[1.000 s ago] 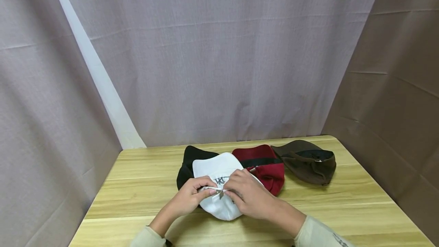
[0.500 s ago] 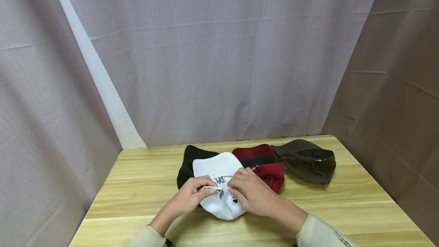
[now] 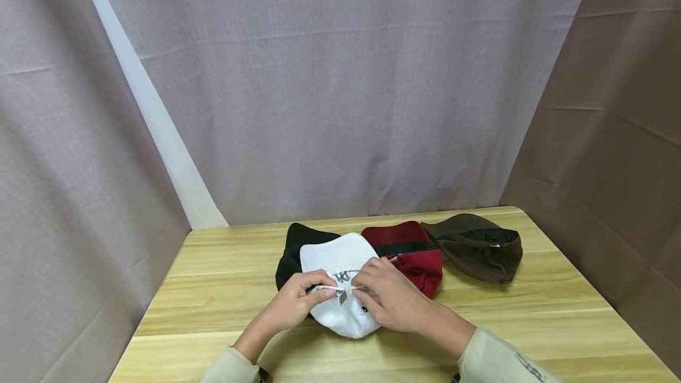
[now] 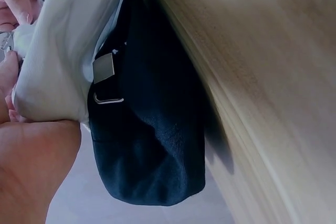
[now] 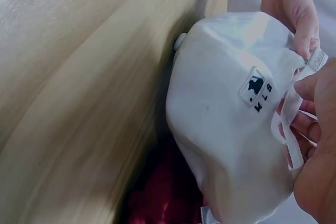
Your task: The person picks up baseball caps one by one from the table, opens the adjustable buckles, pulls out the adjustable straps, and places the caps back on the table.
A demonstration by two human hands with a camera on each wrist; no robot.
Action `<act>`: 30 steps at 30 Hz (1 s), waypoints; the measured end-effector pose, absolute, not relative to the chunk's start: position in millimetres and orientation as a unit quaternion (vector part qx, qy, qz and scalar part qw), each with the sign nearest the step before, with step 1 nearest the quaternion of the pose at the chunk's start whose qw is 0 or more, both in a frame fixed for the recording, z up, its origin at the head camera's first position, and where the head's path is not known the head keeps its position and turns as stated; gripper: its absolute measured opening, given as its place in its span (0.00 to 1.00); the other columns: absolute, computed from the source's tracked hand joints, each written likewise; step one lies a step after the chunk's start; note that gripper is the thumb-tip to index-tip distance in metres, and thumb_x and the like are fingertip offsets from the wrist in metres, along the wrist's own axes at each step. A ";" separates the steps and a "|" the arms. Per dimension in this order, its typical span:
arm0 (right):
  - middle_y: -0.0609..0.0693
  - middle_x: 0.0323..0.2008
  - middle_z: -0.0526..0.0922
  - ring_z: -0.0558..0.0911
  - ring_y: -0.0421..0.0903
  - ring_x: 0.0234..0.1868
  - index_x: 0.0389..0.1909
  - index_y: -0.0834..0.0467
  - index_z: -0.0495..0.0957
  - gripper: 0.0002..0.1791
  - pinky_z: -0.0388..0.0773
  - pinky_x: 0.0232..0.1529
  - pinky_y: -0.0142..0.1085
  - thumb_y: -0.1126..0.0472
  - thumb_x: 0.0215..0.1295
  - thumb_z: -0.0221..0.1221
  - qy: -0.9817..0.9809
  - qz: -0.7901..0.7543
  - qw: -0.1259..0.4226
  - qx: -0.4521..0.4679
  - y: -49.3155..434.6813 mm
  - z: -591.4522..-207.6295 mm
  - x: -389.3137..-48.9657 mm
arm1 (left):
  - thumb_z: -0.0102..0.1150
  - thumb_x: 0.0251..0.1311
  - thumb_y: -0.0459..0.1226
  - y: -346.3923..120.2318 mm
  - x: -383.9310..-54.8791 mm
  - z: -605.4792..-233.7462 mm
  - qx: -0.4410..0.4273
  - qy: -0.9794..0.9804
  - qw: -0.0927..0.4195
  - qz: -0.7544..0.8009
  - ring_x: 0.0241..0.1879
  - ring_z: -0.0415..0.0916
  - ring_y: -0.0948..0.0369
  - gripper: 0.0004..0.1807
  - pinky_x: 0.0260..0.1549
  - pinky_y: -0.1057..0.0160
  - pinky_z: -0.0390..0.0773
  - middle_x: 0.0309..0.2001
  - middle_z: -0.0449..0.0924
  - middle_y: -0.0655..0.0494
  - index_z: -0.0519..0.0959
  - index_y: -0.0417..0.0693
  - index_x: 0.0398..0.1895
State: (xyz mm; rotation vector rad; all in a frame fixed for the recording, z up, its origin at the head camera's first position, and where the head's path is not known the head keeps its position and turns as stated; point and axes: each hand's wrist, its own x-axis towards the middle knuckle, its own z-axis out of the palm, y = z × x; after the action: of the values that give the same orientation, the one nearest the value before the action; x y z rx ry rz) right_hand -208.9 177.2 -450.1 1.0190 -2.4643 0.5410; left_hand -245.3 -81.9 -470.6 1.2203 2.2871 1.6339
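Dark-lettered white cap, black cap, red cap, brown cap, wood-grained tabletop

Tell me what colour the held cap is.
The cap is white, clearest in the right wrist view.

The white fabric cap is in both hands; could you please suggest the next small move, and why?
Perhaps the right hand should gently draw the narrow white fabric strap along while the left hand steadies the small silvery metal buckle, since both hands pinch the strap and the buckle sits between them.
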 end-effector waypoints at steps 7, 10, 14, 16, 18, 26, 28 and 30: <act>0.35 0.41 0.87 0.79 0.36 0.49 0.44 0.47 0.85 0.04 0.75 0.53 0.37 0.56 0.72 0.65 -0.879 0.200 0.212 0.377 169.9 -446.2 -205.6 | 0.62 0.74 0.36 -81.7 -244.8 -469.3 0.397 0.748 0.044 0.530 0.43 0.79 0.73 0.07 0.46 0.68 0.80 0.41 0.89 0.46 0.89 0.47 0.45; 0.35 0.38 0.85 0.78 0.35 0.47 0.41 0.46 0.84 0.02 0.74 0.51 0.35 0.58 0.71 0.66 -0.874 0.204 0.215 0.385 167.8 -446.4 -204.3 | 0.62 0.74 0.36 -82.0 -244.3 -470.4 0.398 0.748 0.045 0.529 0.43 0.79 0.73 0.07 0.46 0.68 0.80 0.41 0.89 0.46 0.89 0.47 0.45; 0.33 0.35 0.83 0.77 0.34 0.45 0.37 0.45 0.83 0.04 0.73 0.50 0.33 0.58 0.71 0.66 -0.871 0.210 0.218 0.387 165.9 -446.3 -204.2 | 0.62 0.74 0.37 -82.9 -244.5 -471.0 0.397 0.750 0.041 0.528 0.44 0.79 0.73 0.07 0.47 0.68 0.80 0.42 0.90 0.46 0.89 0.48 0.45; 0.33 0.34 0.82 0.77 0.34 0.45 0.37 0.44 0.82 0.04 0.74 0.50 0.33 0.58 0.71 0.66 -0.871 0.207 0.218 0.388 165.6 -445.9 -204.4 | 0.62 0.74 0.37 -83.1 -244.5 -470.9 0.395 0.751 0.041 0.527 0.44 0.80 0.73 0.07 0.48 0.68 0.81 0.42 0.90 0.47 0.89 0.48 0.45; 0.33 0.34 0.83 0.77 0.34 0.45 0.37 0.44 0.82 0.04 0.74 0.50 0.34 0.58 0.72 0.66 -0.871 0.205 0.218 0.389 165.5 -445.3 -204.3 | 0.62 0.74 0.37 -83.1 -244.2 -470.8 0.395 0.751 0.042 0.527 0.45 0.80 0.72 0.07 0.49 0.68 0.81 0.43 0.90 0.47 0.89 0.48 0.45; 0.34 0.35 0.84 0.78 0.35 0.46 0.37 0.45 0.83 0.04 0.74 0.51 0.35 0.58 0.73 0.65 -0.872 0.197 0.221 0.390 167.9 -444.7 -204.9 | 0.62 0.74 0.36 -83.0 -243.8 -471.7 0.400 0.747 0.041 0.529 0.45 0.80 0.73 0.07 0.49 0.68 0.81 0.42 0.90 0.47 0.89 0.48 0.45; 0.34 0.35 0.84 0.78 0.35 0.46 0.37 0.45 0.83 0.03 0.73 0.51 0.35 0.58 0.73 0.65 -0.873 0.195 0.222 0.388 169.2 -444.9 -205.6 | 0.62 0.74 0.36 -83.1 -244.2 -471.8 0.400 0.747 0.041 0.529 0.44 0.80 0.73 0.07 0.49 0.68 0.81 0.42 0.90 0.46 0.89 0.48 0.44; 0.34 0.35 0.84 0.78 0.35 0.46 0.37 0.46 0.83 0.03 0.73 0.50 0.36 0.57 0.73 0.66 -0.875 0.193 0.221 0.386 170.6 -445.1 -206.2 | 0.62 0.74 0.35 -83.2 -244.4 -472.2 0.400 0.747 0.042 0.529 0.44 0.80 0.73 0.06 0.49 0.68 0.81 0.42 0.90 0.46 0.89 0.47 0.44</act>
State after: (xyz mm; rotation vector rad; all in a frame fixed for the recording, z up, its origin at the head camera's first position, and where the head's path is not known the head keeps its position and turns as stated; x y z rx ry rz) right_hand -206.2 170.6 -445.1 1.0668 -2.4179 0.5349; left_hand -244.4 -83.2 -472.2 1.2228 2.2869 1.6201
